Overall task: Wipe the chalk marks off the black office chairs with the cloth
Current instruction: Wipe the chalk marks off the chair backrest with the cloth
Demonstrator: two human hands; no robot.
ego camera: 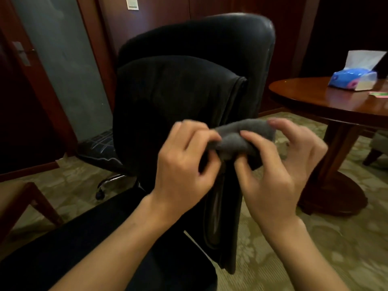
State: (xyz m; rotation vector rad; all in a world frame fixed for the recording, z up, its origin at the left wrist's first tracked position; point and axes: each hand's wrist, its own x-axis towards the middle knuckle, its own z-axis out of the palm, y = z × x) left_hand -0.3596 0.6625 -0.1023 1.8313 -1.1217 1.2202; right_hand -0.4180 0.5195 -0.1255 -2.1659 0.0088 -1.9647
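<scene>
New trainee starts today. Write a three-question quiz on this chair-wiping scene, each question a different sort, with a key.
1. True or false: both hands hold the grey cloth.
2. What stands on the round wooden table? A) tissue pack B) kettle C) laptop
3. Fill in: the cloth is held in front of the black office ____.

Key: 1 true: left hand and right hand pinch it. 2 A, the tissue pack. 3 chair.

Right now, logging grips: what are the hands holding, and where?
Both hands hold the grey cloth: left hand pinches its left end, right hand its right.

A round wooden table (327,101) carries a tissue pack (352,79).
</scene>
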